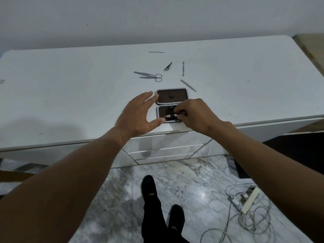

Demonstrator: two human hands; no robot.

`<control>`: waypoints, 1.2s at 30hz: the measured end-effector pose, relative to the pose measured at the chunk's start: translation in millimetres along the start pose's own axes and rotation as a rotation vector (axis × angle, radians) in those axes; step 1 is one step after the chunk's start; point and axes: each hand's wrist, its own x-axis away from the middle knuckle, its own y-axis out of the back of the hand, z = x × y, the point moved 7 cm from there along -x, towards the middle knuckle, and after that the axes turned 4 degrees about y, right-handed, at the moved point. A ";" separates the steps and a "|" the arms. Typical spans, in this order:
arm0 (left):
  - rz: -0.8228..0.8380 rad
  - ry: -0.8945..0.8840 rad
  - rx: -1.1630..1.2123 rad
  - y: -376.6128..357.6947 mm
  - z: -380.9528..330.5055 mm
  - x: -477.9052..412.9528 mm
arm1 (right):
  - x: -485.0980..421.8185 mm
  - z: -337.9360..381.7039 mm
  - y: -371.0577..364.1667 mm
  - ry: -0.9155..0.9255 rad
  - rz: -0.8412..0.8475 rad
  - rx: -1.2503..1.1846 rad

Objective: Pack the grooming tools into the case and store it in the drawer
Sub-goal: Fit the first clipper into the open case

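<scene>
A small case (172, 89) lies open near the front edge of the white table (70, 88), dark lining up, its lid half farther away. My right hand (194, 115) pinches a small silver tool (169, 116) lying across the near half, under a dark strap. My left hand (137, 114) is spread open at the case's left edge, thumb by the near corner, fingers by the lid. Loose on the table beyond lie small scissors (156, 77), a tweezer-like tool (168, 66), a thin double-ended pusher (183, 68), a flat file (188, 85) and a slim rod (156, 52).
White drawers (164, 142) sit shut under the table just below the case. On the marble floor at the right lie a power strip (249, 199) and tangled cables. My legs in dark clothing stand in front of the drawers.
</scene>
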 end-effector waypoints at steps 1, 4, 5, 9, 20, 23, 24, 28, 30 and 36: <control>-0.003 -0.002 0.001 0.5 0.0 -0.1 | 0.1 0.4 0.5 -0.009 -0.012 -0.025; -0.005 -0.007 0.009 1.2 -0.4 0.2 | -0.1 -0.1 -0.9 -0.029 -0.030 -0.082; -0.004 -0.007 0.011 1.2 -0.4 0.5 | -0.3 -0.5 -1.9 -0.036 -0.030 -0.096; -0.005 -0.005 0.018 2.2 -0.8 0.7 | -0.2 -3.5 -2.7 -0.058 -0.011 -0.154; -0.005 -0.021 0.039 5.2 -0.8 -1.1 | -59.6 -19.4 27.8 -0.164 -0.107 -0.025; -0.024 -0.033 0.041 4.2 -0.3 -1.0 | -89.5 -20.4 25.2 -0.197 -0.095 0.005; -0.032 -0.030 0.046 3.9 0.4 -0.8 | -99.4 -19.4 22.1 -0.198 -0.081 0.028; -0.046 -0.037 0.067 2.0 2.9 -2.6 | -132.9 -23.1 19.2 -0.247 -0.073 0.091; -0.046 -0.039 0.081 0.3 4.3 -2.7 | -144.4 -33.0 17.3 -0.287 -0.072 0.097; -0.054 -0.041 0.082 0.4 3.7 -3.6 | -162.9 -36.7 10.8 -0.294 -0.033 0.127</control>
